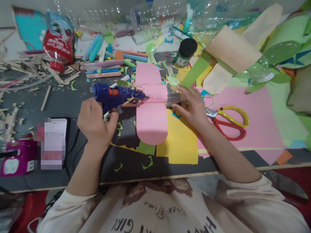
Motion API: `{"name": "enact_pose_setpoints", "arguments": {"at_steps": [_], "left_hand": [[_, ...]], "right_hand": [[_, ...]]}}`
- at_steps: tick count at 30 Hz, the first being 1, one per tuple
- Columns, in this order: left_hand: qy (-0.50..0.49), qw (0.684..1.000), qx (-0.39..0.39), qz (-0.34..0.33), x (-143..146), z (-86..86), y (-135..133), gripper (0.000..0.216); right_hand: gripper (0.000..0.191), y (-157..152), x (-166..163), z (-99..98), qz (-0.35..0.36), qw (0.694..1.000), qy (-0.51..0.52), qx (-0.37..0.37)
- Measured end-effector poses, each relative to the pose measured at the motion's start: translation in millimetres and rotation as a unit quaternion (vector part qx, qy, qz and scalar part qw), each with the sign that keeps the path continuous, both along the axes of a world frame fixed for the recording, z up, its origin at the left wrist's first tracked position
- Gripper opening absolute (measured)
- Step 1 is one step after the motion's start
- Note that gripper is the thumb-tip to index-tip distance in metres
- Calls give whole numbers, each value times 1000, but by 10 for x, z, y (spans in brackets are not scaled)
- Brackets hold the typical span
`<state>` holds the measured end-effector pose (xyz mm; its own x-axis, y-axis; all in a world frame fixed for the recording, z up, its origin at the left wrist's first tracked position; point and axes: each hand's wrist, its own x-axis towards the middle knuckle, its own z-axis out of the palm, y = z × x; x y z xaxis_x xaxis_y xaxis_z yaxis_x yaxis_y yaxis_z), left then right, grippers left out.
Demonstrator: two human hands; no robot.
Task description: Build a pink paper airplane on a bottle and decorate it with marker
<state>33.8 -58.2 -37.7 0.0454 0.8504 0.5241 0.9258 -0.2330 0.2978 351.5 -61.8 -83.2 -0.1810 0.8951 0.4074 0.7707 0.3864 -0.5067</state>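
Note:
My left hand (pixel 94 119) is wrapped round a blue hot glue gun (pixel 107 92). Its nozzle, with bits of wood and glue stuck about it, points right and rests at or just over a pink paper band. A shiny line of glue runs along that band from the tip. The pink paper piece (pixel 152 121) has rounded flaps spreading above and below the band. From the band's right end sticks out a clear plastic bottle (pixel 173 96), gripped between the thumb and fingers of my right hand (pixel 195 108). The bottle's left part is hidden by paper and gun.
Scissors (pixel 230 123) with yellow and red handles lie right of my right hand, on pink paper (pixel 257 113). Yellow paper (pixel 182 142) lies below the bottle. Behind are a black-lidded jar (pixel 186 51), markers (pixel 104 69) and a red-labelled bottle (pixel 59 45). A phone (pixel 54 142) lies left.

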Motion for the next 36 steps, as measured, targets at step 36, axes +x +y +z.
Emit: {"name": "enact_pose_setpoints", "arguments": {"at_steps": [36], "left_hand": [[56, 988, 139, -32, -280, -220, 120, 39]], "right_hand": [[52, 0, -1, 15, 6, 1000, 5, 2]]}}
